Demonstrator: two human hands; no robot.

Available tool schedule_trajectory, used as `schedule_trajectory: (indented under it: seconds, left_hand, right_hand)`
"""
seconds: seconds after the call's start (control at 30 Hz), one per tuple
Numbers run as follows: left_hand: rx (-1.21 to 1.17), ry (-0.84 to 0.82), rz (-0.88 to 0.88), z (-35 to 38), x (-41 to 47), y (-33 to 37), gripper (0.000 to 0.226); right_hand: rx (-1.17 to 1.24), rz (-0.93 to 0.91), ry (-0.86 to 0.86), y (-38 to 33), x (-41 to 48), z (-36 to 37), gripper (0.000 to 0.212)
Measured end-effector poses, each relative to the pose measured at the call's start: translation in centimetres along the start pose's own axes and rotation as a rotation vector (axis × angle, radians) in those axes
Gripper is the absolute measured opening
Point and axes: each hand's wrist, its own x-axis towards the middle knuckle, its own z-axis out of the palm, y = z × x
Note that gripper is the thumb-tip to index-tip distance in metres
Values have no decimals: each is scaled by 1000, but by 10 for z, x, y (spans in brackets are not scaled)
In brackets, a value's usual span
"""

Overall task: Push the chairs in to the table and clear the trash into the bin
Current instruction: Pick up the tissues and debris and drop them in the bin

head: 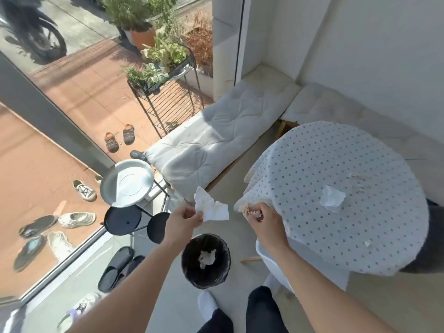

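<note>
left grip pinches a tissue; right grip clenches scraps, mostly hidden

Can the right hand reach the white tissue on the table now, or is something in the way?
Probably not at once: the right hand is already shut on small scraps. Nothing stands between it and the tissue on the table.
</note>
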Motion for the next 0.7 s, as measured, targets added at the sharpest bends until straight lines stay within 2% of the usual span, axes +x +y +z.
schedule_trajectory:
  seconds: [0.23,0.37,0.7]
  left_hand:
    - [-88,40,-133,-49,-5,-71,16]
    - [-177,-22,-188,-55,-9,-105,11]
    - [-190,-137,-311,-17,16,-183,23]
  right_hand:
    - [-56,-66,-176,-35,-21,85,10]
    - [-37,-80,-260,-35,-33,131,9]
    - [-80,4,-435,25,-43,221,14]
